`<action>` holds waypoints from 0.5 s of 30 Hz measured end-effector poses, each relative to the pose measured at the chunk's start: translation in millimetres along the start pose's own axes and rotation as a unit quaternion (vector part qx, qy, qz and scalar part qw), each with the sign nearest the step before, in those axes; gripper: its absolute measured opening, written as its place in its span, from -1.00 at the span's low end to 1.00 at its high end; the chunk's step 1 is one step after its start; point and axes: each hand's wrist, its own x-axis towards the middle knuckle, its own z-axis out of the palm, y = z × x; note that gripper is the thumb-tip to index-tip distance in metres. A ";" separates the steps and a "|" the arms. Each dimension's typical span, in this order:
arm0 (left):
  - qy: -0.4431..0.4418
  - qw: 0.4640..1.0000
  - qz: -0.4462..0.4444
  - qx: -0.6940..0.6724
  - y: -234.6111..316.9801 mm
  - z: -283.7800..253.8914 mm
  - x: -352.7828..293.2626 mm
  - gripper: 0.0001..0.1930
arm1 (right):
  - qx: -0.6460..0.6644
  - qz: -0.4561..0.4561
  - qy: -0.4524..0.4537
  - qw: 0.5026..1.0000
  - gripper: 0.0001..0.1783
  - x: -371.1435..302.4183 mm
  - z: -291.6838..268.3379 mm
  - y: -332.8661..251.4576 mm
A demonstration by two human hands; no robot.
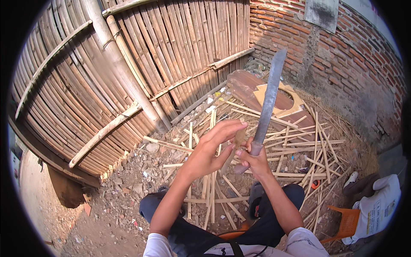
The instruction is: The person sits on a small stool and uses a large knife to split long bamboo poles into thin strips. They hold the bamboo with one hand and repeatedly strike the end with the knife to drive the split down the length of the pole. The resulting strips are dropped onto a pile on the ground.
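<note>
My right hand (256, 160) grips the handle of a long machete (269, 99), its grey blade pointing up and away from me. My left hand (212, 145) is raised beside it with fingers stretched out, touching a short piece of bamboo (239, 136) that stands between the two hands, close against the blade's base. Whether the left hand truly grips the piece I cannot tell. Both forearms rise from my lap; my knees in dark trousers (274, 222) show below.
Split bamboo strips (295, 145) lie scattered over the dirt and rubble ground in front of me. A bamboo fence (128, 64) stands at left, a brick wall (342, 47) at right. A rusty sheet (252, 92), an orange plastic stool (347, 222) and white sack (379, 207) are nearby.
</note>
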 end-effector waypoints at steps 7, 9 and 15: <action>0.061 0.991 -0.107 -0.056 -9.0 -2.0 -19.1 -0.03 | 0.016 -0.008 0.025 1.000 -0.55 6.3 -2.2 0.6; 0.012 0.983 -0.182 -0.002 -32.9 5.3 -43.9 0.05 | -0.001 -0.029 0.038 0.999 -0.54 8.0 1.3 0.2; -0.139 0.945 -0.287 0.068 -102.7 89.7 -158.2 0.16 | -0.013 -0.075 0.053 0.996 -0.50 10.4 2.1 3.0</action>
